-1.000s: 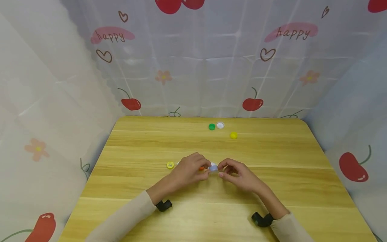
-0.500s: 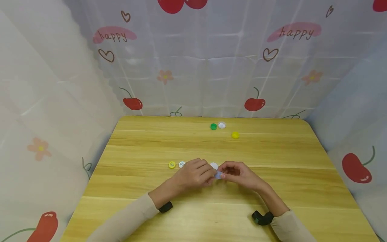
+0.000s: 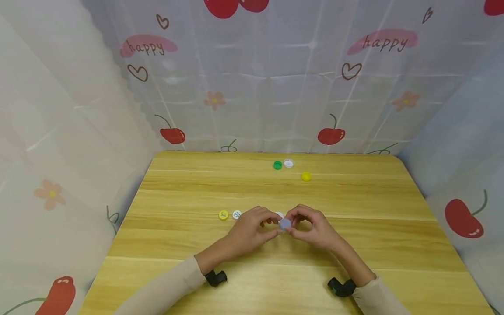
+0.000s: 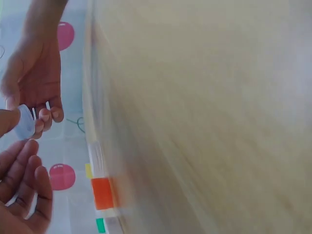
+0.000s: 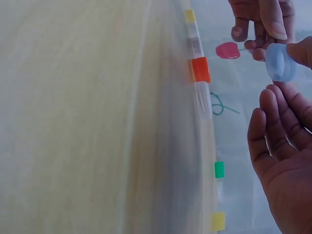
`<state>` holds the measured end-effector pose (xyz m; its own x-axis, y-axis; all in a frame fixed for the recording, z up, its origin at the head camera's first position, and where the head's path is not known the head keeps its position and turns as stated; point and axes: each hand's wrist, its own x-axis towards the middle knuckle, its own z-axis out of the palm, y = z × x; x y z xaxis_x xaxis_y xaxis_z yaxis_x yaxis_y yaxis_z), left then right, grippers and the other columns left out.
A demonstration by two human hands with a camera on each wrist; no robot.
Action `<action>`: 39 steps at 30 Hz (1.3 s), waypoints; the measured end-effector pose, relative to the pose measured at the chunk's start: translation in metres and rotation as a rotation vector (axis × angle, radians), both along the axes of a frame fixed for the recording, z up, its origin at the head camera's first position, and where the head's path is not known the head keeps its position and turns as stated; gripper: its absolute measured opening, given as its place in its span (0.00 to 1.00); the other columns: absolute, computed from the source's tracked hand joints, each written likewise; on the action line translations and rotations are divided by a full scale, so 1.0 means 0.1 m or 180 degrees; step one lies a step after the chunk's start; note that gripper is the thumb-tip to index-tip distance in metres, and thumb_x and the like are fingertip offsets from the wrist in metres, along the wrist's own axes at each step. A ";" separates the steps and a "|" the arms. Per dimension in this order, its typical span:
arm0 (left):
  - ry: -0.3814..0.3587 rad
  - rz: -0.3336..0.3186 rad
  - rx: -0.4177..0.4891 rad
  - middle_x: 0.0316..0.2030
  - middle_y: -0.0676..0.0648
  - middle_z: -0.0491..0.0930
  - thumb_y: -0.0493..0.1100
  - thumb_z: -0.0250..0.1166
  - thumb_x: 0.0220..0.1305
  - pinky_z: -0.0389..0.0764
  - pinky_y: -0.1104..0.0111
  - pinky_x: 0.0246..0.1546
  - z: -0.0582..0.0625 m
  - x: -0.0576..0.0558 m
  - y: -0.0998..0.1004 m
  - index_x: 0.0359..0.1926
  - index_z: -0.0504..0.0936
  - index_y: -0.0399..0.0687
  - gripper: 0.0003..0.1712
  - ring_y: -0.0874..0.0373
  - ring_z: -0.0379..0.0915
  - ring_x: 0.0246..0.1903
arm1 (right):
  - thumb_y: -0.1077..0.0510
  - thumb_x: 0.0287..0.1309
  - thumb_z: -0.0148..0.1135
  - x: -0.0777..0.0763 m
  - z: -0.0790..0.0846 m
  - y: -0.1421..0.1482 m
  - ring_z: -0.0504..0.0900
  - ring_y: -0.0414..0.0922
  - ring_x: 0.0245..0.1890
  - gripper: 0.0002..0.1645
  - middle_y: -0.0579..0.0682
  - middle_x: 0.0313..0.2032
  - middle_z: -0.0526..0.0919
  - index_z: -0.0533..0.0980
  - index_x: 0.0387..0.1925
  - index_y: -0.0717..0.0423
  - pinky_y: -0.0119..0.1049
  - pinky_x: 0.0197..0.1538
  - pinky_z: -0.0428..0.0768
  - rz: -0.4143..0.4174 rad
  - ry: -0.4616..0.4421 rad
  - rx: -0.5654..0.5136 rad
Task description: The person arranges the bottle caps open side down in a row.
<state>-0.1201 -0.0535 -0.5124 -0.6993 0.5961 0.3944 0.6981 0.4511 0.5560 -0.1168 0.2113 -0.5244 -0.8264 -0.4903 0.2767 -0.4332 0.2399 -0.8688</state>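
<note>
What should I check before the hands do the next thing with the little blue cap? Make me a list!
1. Blue cap lifted off the table: ok, it is up between the hands.
2. Right hand pinching it: ok, with thumb and fingers.
3. Left hand pinching it too: cannot tell; its fingertips are right at the cap's edge.
4. Orange cap visible from above: not ok; it shows in the right wrist view but not the head view.
5. Green cap out of the way: ok, near the far edge.

Left hand [image 3: 252,228], right hand [image 3: 317,227] — close, fingers [image 3: 303,210] bent
</note>
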 end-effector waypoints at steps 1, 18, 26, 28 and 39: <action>-0.0232 0.0059 0.0044 0.44 0.58 0.89 0.55 0.75 0.70 0.82 0.75 0.44 0.00 0.01 0.00 0.54 0.88 0.58 0.16 0.64 0.80 0.44 | 0.63 0.64 0.76 0.00 0.00 -0.01 0.84 0.43 0.39 0.15 0.48 0.43 0.86 0.83 0.50 0.47 0.41 0.47 0.86 -0.0020 0.0091 0.0017; -0.0578 -0.0068 -0.0241 0.45 0.62 0.88 0.56 0.74 0.71 0.83 0.75 0.47 -0.02 -0.13 0.07 0.53 0.89 0.62 0.14 0.67 0.80 0.45 | 0.61 0.60 0.81 0.00 0.05 0.09 0.86 0.44 0.39 0.18 0.41 0.43 0.88 0.85 0.50 0.47 0.41 0.45 0.88 0.0006 0.0463 0.0412; -0.0399 -0.0114 -0.0939 0.55 0.60 0.83 0.56 0.74 0.71 0.78 0.62 0.62 0.03 -0.39 0.30 0.49 0.89 0.64 0.10 0.61 0.76 0.58 | 0.62 0.58 0.81 -0.11 0.09 0.20 0.85 0.41 0.38 0.18 0.44 0.42 0.88 0.84 0.48 0.51 0.35 0.45 0.87 -0.0096 0.0518 0.0922; -0.0349 -0.0100 -0.1058 0.56 0.59 0.83 0.55 0.74 0.71 0.74 0.57 0.67 0.02 -0.45 0.37 0.47 0.89 0.63 0.09 0.59 0.76 0.59 | 0.62 0.58 0.81 -0.16 0.07 0.21 0.85 0.41 0.39 0.18 0.44 0.42 0.87 0.84 0.48 0.52 0.35 0.45 0.87 -0.0147 0.0438 0.1037; -0.0212 0.0009 -0.1477 0.52 0.59 0.87 0.57 0.74 0.70 0.72 0.54 0.66 -0.08 -0.63 0.55 0.46 0.92 0.61 0.11 0.59 0.79 0.55 | 0.58 0.62 0.78 -0.40 -0.02 0.24 0.86 0.43 0.42 0.15 0.42 0.42 0.87 0.84 0.49 0.50 0.34 0.49 0.87 -0.0078 -0.0129 0.1337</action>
<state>-0.1828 0.0011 -0.5199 -0.7160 0.6969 0.0408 0.6661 0.6646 0.3386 -0.1565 0.2356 -0.5268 -0.8454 -0.5336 0.0241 -0.3905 0.5866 -0.7095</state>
